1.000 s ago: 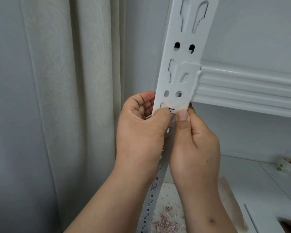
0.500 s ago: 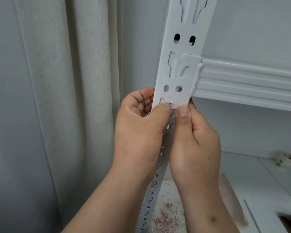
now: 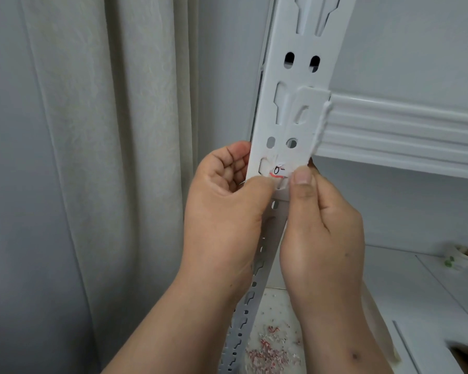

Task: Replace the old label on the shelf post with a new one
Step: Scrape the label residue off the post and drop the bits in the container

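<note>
Old label (image 3: 277,170), torn, stuck on shelf post (image 3: 295,109) just below the beam joint, long axis across the post. Left hand (image 3: 227,209) wraps the post edge, thumb pressing the label's lower left. Right hand (image 3: 319,225) thumb alongside, possibly pinching its right edge. Equally near.

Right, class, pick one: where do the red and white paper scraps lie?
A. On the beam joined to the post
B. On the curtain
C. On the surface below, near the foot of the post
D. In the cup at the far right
C: the scraps lie scattered on the white surface beside the lower post, under the two hands, not on the beam, cup or curtain.
</note>
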A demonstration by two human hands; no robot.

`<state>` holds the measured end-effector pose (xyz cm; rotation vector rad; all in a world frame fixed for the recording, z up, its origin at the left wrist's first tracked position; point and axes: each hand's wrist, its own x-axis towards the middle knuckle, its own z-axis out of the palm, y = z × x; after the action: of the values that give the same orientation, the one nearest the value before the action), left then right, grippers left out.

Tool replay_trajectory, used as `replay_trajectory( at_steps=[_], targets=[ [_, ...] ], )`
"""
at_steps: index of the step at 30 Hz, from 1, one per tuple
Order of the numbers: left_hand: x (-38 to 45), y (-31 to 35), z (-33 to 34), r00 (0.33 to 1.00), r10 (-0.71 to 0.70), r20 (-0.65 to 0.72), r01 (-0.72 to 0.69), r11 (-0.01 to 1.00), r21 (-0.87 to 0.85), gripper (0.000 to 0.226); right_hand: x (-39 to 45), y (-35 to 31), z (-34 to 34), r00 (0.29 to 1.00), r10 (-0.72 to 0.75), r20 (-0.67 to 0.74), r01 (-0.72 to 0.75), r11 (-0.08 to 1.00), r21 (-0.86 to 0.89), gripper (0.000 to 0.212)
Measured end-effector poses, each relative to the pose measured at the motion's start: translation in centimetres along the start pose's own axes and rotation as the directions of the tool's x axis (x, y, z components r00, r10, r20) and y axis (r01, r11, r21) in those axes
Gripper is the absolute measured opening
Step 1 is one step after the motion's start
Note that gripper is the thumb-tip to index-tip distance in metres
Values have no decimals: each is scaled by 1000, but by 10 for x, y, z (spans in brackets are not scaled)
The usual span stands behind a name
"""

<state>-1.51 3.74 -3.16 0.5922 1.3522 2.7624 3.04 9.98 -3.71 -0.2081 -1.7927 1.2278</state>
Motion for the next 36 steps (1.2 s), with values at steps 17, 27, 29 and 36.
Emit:
replay_trajectory(
  at_steps=[17, 27, 29, 36],
  targets=[
    [1, 2, 1, 1000, 10, -1, -10, 999, 30, 34, 0, 8, 6, 997, -63, -52, 57, 992, -110, 39],
    [-1, 0, 0, 1000, -18, 20, 18, 1000, 5, 43, -1, 7, 8, 996, -76, -52, 67, 986, -150, 41],
    [-2, 0, 2, 1000, -17, 11, 17, 1000, 25, 43, -1, 7, 7, 996, -76, -45, 68, 986, -154, 42],
    [-3, 3, 0, 1000, -3, 6, 2, 998, 59, 32, 0, 7, 6, 997, -71, -29, 66, 987, -147, 38]
  ],
)
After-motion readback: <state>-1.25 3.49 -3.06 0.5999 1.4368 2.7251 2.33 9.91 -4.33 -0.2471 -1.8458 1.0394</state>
